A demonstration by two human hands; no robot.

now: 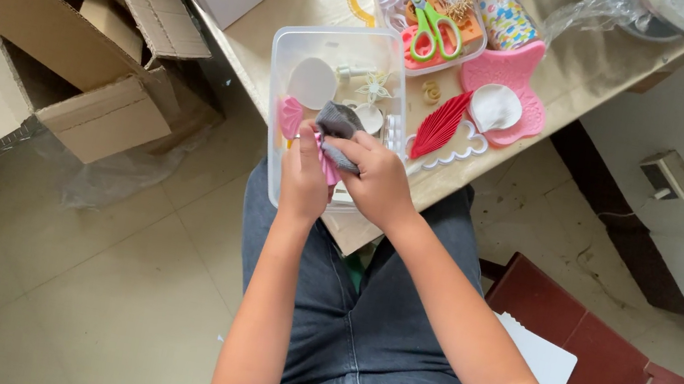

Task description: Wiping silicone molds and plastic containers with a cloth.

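My left hand and my right hand meet over a clear plastic box at the table's near edge. My right hand grips a grey cloth, bunched above the fingers. Between both hands sits a pink pleated paper fan; my left fingers pinch it. Another pink fan piece lies in the box, beside a white oval and small white parts.
A red folded paper fan, a pink butterfly-shaped tray with a white pad, and green-handled scissors in a second clear box lie further on the table. Open cardboard boxes stand left. A red chair is right.
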